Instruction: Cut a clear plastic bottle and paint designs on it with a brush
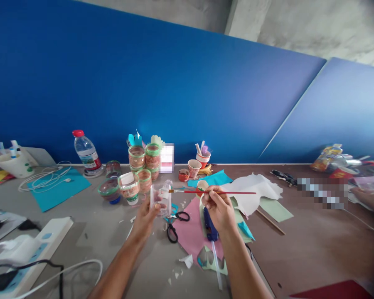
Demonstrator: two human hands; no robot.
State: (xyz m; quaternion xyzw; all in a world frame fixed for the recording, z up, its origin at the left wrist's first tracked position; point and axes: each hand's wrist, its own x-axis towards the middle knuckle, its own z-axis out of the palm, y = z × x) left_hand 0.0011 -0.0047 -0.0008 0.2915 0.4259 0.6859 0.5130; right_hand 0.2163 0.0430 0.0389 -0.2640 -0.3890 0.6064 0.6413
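My left hand [148, 216] is closed around a clear cut plastic cup [161, 198], held up above the table. My right hand [217, 206] pinches a thin red paintbrush [215, 192] that lies level, its bristle tip touching the cup's right side. Below the hands lie black scissors [174, 226], a blue glue gun [209, 224] and a pink paper sheet [190, 228].
Stacked decorated cup pieces [143, 164] stand behind, with a water bottle [86, 153], small paper cups [194, 167], white and teal paper [252, 189], and a power strip with cables [28, 253] at left. Another person's hand [372, 199] shows at far right.
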